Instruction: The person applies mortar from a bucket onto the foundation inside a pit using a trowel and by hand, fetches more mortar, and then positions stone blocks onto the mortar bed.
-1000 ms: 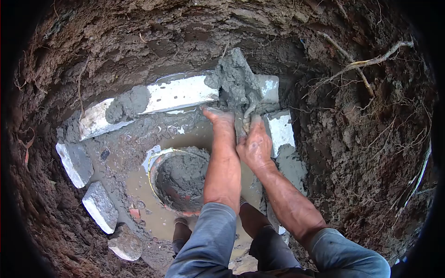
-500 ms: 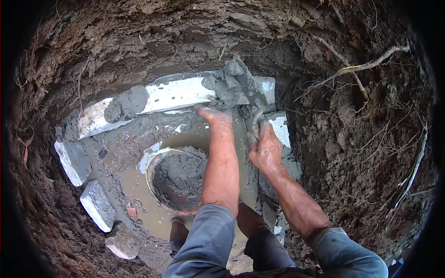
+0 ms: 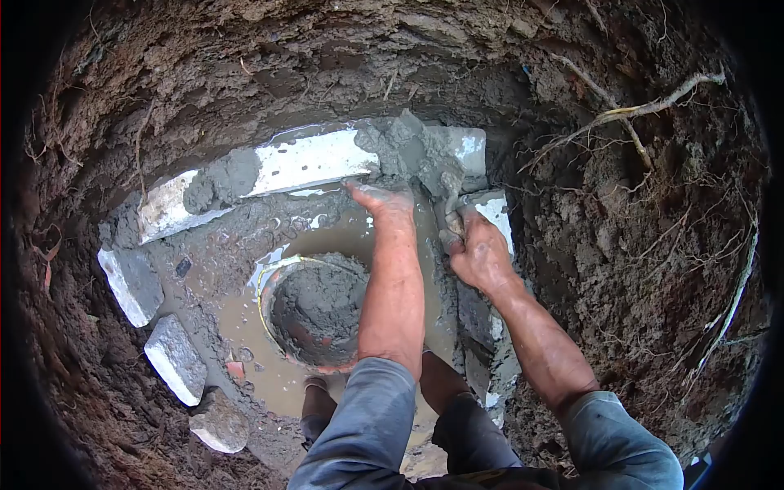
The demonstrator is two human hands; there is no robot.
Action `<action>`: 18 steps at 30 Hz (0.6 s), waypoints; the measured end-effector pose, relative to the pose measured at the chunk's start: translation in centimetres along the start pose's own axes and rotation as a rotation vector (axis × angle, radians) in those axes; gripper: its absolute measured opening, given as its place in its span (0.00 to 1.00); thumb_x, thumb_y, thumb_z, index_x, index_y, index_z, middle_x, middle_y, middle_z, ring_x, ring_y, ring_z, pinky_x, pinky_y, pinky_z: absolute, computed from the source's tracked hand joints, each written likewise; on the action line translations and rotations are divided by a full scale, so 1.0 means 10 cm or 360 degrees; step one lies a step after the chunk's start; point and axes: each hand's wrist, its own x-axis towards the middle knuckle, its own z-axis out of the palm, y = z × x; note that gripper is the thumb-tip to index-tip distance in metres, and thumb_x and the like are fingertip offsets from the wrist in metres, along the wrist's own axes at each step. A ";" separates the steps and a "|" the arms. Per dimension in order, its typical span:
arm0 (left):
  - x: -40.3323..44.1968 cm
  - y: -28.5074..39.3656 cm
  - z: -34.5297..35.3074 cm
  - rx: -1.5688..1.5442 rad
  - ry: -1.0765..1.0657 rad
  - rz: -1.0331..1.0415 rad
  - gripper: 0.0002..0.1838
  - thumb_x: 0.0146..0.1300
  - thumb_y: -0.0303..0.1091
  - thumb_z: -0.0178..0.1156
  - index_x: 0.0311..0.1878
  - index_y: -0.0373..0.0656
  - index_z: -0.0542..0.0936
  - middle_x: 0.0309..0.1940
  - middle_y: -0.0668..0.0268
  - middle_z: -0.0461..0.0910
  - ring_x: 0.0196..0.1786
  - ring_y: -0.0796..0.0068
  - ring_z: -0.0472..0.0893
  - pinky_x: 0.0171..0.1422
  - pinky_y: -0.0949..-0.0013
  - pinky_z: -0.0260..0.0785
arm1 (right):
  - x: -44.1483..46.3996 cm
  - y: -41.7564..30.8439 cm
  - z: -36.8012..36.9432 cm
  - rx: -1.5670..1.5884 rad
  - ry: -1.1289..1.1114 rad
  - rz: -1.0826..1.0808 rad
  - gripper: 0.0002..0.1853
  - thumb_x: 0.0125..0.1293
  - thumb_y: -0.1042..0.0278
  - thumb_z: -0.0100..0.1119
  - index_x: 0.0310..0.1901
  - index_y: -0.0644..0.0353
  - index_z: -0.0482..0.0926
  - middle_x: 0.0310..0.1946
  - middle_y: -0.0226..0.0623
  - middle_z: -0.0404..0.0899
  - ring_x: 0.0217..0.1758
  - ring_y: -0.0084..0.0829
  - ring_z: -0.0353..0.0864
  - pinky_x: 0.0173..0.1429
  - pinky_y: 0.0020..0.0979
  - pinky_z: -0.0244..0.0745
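Note:
My right hand [image 3: 482,251] is wrapped round the handle of a mortar-coated trowel [image 3: 442,173]. Its blade lies low against a heap of wet mortar [image 3: 400,145] between two pale blocks. My left hand [image 3: 385,198] presses on the inner side of that heap with the thumb spread out; its other fingers are partly hidden by mud. On its left runs a long white block [image 3: 310,161], and a shorter block [image 3: 467,151] sits to the right of the heap. Another block [image 3: 492,214] lies just beyond my right hand.
A round bucket of mortar [image 3: 318,306] stands in muddy water [image 3: 245,327] before my legs. Several loose stones [image 3: 175,359] curve along the left. Earth walls close in the pit, with roots [image 3: 645,110] jutting out at the right.
The trowel blade, tilted up along the mortar heap before, has come down lower and flatter. My right hand has shifted slightly right and toward me. The left hand stays nearly in place.

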 end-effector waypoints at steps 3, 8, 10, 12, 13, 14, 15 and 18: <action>0.10 0.00 -0.09 -0.0049 -0.0094 -0.0024 0.43 0.61 0.70 0.34 0.71 0.49 0.58 0.71 0.62 0.57 0.74 0.59 0.53 0.76 0.50 0.40 | -0.09 -0.09 -0.02 0.0036 0.0060 0.0051 0.18 0.50 0.74 0.57 0.45 0.68 0.73 0.38 0.57 0.78 0.43 0.56 0.79 0.49 0.47 0.74; 0.14 -0.02 -0.11 -0.0002 -0.0109 -0.0031 0.44 0.60 0.71 0.33 0.72 0.50 0.57 0.72 0.63 0.55 0.74 0.60 0.53 0.76 0.50 0.40 | 0.04 0.01 0.03 0.0005 -0.0030 0.0018 0.20 0.50 0.74 0.57 0.46 0.70 0.72 0.38 0.60 0.78 0.42 0.58 0.78 0.49 0.48 0.74; 0.18 -0.03 -0.17 -0.0014 -0.0103 -0.0027 0.45 0.60 0.71 0.33 0.72 0.49 0.56 0.72 0.64 0.55 0.74 0.60 0.53 0.76 0.50 0.39 | -0.08 -0.02 -0.05 0.0097 0.0054 0.0069 0.20 0.50 0.73 0.57 0.46 0.70 0.72 0.38 0.60 0.78 0.42 0.59 0.78 0.49 0.48 0.73; 0.23 -0.04 -0.18 0.0015 -0.0078 0.0000 0.45 0.60 0.72 0.32 0.72 0.49 0.56 0.73 0.64 0.55 0.74 0.59 0.52 0.76 0.50 0.39 | -0.19 -0.06 -0.13 0.0260 0.0139 0.0197 0.19 0.51 0.73 0.56 0.46 0.71 0.72 0.38 0.61 0.78 0.42 0.59 0.78 0.49 0.48 0.73; 0.23 -0.06 -0.19 0.0028 -0.0034 -0.0012 0.45 0.60 0.72 0.32 0.72 0.49 0.56 0.72 0.64 0.55 0.74 0.59 0.53 0.76 0.50 0.39 | -0.19 -0.05 -0.11 0.0249 0.0100 0.0299 0.20 0.51 0.73 0.56 0.47 0.71 0.71 0.38 0.62 0.79 0.43 0.59 0.79 0.49 0.48 0.73; 0.22 -0.07 -0.20 0.0044 0.0010 -0.0024 0.45 0.60 0.72 0.32 0.72 0.49 0.56 0.72 0.64 0.55 0.74 0.59 0.53 0.76 0.51 0.40 | -0.19 -0.02 -0.07 0.0239 0.0062 0.0403 0.20 0.52 0.73 0.56 0.48 0.71 0.71 0.37 0.62 0.79 0.43 0.59 0.79 0.49 0.47 0.73; 0.20 -0.06 -0.18 0.0061 0.0047 -0.0034 0.45 0.60 0.72 0.32 0.72 0.49 0.56 0.72 0.64 0.55 0.73 0.59 0.54 0.76 0.51 0.40 | -0.18 0.02 -0.01 0.0233 0.0027 0.0503 0.21 0.52 0.72 0.56 0.49 0.72 0.71 0.37 0.62 0.79 0.43 0.59 0.79 0.50 0.47 0.73; 0.29 -0.02 -0.28 0.0061 -0.0176 -0.0043 0.45 0.60 0.73 0.33 0.72 0.50 0.57 0.72 0.64 0.56 0.73 0.59 0.55 0.76 0.51 0.41 | -0.17 0.09 0.15 0.0361 -0.0084 0.0518 0.25 0.53 0.70 0.57 0.53 0.71 0.70 0.36 0.63 0.79 0.44 0.58 0.80 0.52 0.45 0.73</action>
